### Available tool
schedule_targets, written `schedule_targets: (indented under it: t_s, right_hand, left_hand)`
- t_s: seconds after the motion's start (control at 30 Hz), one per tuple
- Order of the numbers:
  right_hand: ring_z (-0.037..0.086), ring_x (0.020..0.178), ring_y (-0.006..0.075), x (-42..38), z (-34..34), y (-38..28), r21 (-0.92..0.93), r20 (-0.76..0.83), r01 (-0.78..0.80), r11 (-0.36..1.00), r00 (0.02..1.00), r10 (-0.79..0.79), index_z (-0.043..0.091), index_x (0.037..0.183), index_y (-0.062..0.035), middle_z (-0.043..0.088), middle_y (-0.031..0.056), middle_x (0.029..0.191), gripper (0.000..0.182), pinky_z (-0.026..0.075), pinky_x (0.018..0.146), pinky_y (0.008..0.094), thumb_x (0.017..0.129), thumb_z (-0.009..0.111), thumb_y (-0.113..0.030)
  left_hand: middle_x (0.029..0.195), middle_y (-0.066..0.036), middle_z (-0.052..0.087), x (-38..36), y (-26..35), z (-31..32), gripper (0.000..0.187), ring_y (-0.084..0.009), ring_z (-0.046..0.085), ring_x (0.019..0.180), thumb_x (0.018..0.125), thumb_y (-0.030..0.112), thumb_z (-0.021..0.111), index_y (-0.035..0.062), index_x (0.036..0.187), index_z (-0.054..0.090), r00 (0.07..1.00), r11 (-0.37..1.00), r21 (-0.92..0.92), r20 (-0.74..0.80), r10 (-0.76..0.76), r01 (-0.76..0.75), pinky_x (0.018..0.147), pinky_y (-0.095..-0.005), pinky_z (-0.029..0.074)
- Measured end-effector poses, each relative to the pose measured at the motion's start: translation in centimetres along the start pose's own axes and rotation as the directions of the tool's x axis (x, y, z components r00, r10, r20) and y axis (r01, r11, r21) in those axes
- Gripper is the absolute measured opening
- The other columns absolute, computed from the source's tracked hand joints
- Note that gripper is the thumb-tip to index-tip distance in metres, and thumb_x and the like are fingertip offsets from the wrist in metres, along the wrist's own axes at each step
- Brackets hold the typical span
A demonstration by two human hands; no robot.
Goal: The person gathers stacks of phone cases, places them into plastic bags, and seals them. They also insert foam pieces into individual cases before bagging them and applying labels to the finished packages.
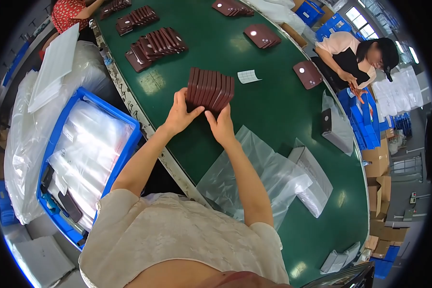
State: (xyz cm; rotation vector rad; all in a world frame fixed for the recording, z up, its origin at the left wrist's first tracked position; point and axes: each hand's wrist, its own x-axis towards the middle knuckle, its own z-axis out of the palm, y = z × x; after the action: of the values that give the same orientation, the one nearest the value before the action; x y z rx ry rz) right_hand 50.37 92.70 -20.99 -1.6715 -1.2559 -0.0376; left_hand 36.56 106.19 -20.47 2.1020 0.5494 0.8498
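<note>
Both my hands hold one stack of dark red-brown flat pieces (210, 89) above the green table. My left hand (179, 115) grips its left end, with the thumb along the near edge. At the right end, my right hand (221, 126) presses with its fingers and thumb. Just right of the stack lies a small white sheet with a grid (248, 77). A clear plastic bag (254, 168) is spread flat near my right forearm. Farther up the table, more piles of the same dark pieces (161, 44) lie in rows.
A blue crate (136, 128) with plastic bags stands at my left. Wrapped packs (312, 185) lie on the green table (293, 115) at the right. A person in a black cap (381, 53) works across the table; another person in red (69, 17) is at the upper left.
</note>
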Motion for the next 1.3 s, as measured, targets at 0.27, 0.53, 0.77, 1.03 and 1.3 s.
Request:
schedule_targets:
  t_s: [0.27, 0.53, 0.77, 1.03, 1.3]
  right_hand:
    - [0.059, 0.111, 0.042, 2.1, -4.1, -5.3, -0.396, 0.228, -0.347, 0.85, 0.86, 0.457, 0.044, 0.137, 0.004, 0.056, 0.0232, 0.124, 0.063, 0.049, 0.094, 0.0465, 0.096, 0.06, -0.041]
    - [0.056, 0.116, 0.0394, 0.2, -3.2, -5.6, -0.05, 0.096, -0.3, 0.953, 0.948, 0.304, 0.042, 0.14, 0.0024, 0.054, 0.0231, 0.125, 0.06, 0.045, 0.098, 0.0443, 0.098, 0.056, -0.039]
    - [0.05, 0.119, 0.0414, -4.2, -1.0, -4.1, 0.163, -0.063, -0.195, 0.967, 0.976, 0.208, 0.032, 0.146, 0.0044, 0.05, 0.0239, 0.129, 0.073, 0.041, 0.103, 0.0455, 0.094, 0.062, -0.037]
    - [0.052, 0.122, 0.0405, -0.8, -6.3, -6.9, -0.296, 0.238, -0.384, 0.875, 0.857, 0.457, 0.044, 0.14, 0.0034, 0.052, 0.0265, 0.132, 0.063, 0.043, 0.102, 0.0447, 0.093, 0.063, -0.035]
    - [0.057, 0.113, 0.0414, -2.9, -3.9, -2.4, -0.087, 0.126, -0.415, 0.906, 0.897, 0.423, 0.041, 0.141, 0.0045, 0.054, 0.0252, 0.127, 0.072, 0.047, 0.094, 0.0486, 0.088, 0.065, -0.038]
  left_hand:
    - [0.134, -0.027, 0.052, 0.4, 5.3, -4.0, 0.084, -0.0394, 0.054, 0.125, 0.091, 0.052, 0.065, 0.0006, 0.146, 0.027, 0.771, 0.824, 0.238, 0.29, -0.566, 0.515, 0.101, -0.0422, 0.046]
    - [0.138, -0.03, 0.048, -1.1, 4.4, -2.6, 0.092, -0.0419, 0.052, 0.127, 0.087, 0.053, 0.07, -0.0016, 0.148, 0.028, 0.935, 0.95, 0.066, 0.166, -0.313, 0.306, 0.106, -0.0422, 0.044]
    - [0.133, -0.027, 0.054, -3.6, 4.4, -1.2, 0.079, -0.0407, 0.055, 0.124, 0.085, 0.03, 0.078, 0.001, 0.143, 0.032, 0.997, 0.999, -0.017, 0.055, -0.051, 0.052, 0.103, -0.0434, 0.046]
    - [0.107, -0.027, 0.067, -1.8, 8.7, -2.7, 0.09, -0.042, 0.068, 0.098, 0.084, 0.062, 0.066, -0.011, 0.128, 0.04, 0.783, 0.835, 0.364, 0.328, -0.529, 0.412, 0.087, -0.0455, 0.055]
    - [0.099, -0.027, 0.069, -1.9, 6.8, 0.0, 0.086, -0.0388, 0.07, 0.093, 0.083, 0.064, 0.066, -0.0086, 0.123, 0.045, 0.807, 0.843, 0.37, 0.303, -0.507, 0.391, 0.083, -0.0406, 0.055]
